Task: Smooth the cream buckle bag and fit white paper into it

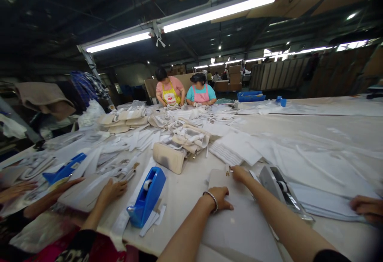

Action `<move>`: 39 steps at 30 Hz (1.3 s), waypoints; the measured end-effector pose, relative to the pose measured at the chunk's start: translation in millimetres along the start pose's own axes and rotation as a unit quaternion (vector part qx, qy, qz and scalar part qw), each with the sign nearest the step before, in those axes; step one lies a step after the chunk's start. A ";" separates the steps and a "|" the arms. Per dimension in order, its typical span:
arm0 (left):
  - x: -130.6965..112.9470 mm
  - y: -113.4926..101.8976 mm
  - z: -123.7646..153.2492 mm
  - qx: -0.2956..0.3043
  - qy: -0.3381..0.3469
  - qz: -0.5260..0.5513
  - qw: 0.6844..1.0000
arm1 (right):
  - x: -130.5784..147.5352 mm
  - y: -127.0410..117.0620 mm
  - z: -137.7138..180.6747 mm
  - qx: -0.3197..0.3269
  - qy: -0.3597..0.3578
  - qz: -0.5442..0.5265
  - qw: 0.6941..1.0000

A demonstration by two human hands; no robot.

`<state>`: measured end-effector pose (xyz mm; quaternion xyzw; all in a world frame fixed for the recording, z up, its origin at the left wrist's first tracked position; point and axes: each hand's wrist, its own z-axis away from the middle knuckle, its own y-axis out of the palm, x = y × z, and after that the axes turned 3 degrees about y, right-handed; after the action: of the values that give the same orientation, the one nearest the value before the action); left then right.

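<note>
A flat, pale beige handbag [239, 226] lies on the table in front of me. My left hand [218, 199] rests on its left side, thumb apart from the fingers, holding nothing. At its far edge my right hand [240, 174] has its fingers bent in by a small gold-coloured clasp [228, 172], pinching the bag there; the fingertips are partly hidden. Left of my left hand stands a blue tape dispenser [148, 198]. A grey tape dispenser [279, 190] stands just right of my right forearm.
Beyond the bag lie a beige bag on its side [169, 157] and stacked white sheets [236, 148]. At left, a co-worker's hands [112, 192] touch another pale bag [85, 192]. Another person's hand [368, 208] is at right. Two people in aprons [171, 94] work across the table.
</note>
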<state>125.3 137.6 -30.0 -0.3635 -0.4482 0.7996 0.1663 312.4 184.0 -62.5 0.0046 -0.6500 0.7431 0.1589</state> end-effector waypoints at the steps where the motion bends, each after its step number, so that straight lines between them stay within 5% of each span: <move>1: -0.1 0.6 -0.4 0.001 0.001 -0.004 1.000 | -0.1 -5.4 -0.7 -0.004 -0.002 0.000 1.000; 6: -1.9 -0.4 0.9 0.002 -0.004 -0.017 1.000 | 3.7 -41.9 17.3 -0.020 -0.065 -0.029 0.997; 10: -0.6 0.8 0.1 -0.004 0.024 -0.011 1.000 | 12.0 -58.6 71.6 -0.029 -0.125 -0.064 0.990; 17: -7.8 8.6 -4.6 -0.057 0.113 -0.070 0.990 | 13.6 -25.3 161.0 -0.063 -0.133 -0.205 0.968; 21: -9.6 9.4 1.0 -0.077 0.117 -0.076 0.987 | 3.1 -9.2 166.3 -0.042 -0.146 -0.315 0.937; 26: -6.6 3.6 11.8 -0.066 0.118 -0.065 0.989 | -4.6 -10.2 161.5 -0.028 -0.142 -0.329 0.933; 32: -21.3 1.4 68.7 -0.113 0.039 -0.181 0.976 | -8.6 -6.1 160.6 -0.026 -0.129 -0.318 0.939; 39: -43.2 29.8 118.8 -0.126 0.183 -0.198 0.955 | -3.8 -6.7 168.7 -0.031 -0.151 -0.263 0.952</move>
<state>69.7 25.1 3.4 -0.4258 -0.5703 0.6074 0.3528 283.9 20.5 -30.7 0.2827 -0.6648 0.6451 0.2490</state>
